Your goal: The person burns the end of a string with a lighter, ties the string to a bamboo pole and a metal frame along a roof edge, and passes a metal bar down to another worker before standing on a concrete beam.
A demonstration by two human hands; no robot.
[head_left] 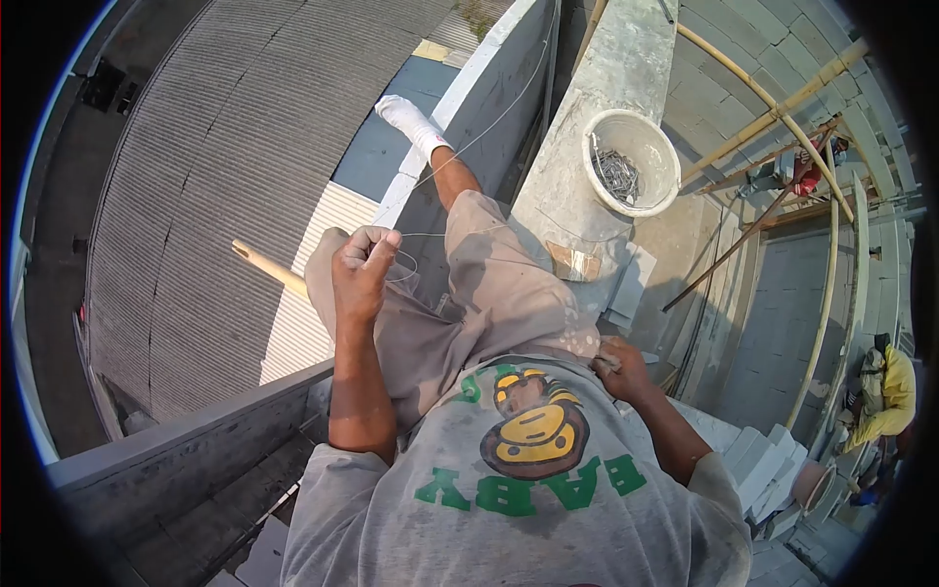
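Note:
My left hand (364, 269) is raised over my left thigh, thumb and fingers pinched on a thin wire (409, 235). A small loop of the wire hangs beside the fingers, and a thin line runs up along the wall toward the top. My right hand (624, 370) is low at my right hip, against my shorts (518, 284). Its fingers are curled, and what they hold, if anything, is hidden. In front of me, a white bucket (657, 201) with many metal pieces like nails stands on a concrete ledge (558, 196).
One white-socked foot (411, 122) rests by the wall top (479, 73). Corrugated roofing (225, 176) lies below on the left. Bamboo poles (763, 119) cross on the right. A worker in yellow (890, 391) bends at the far right, near stacked pale blocks (768, 470).

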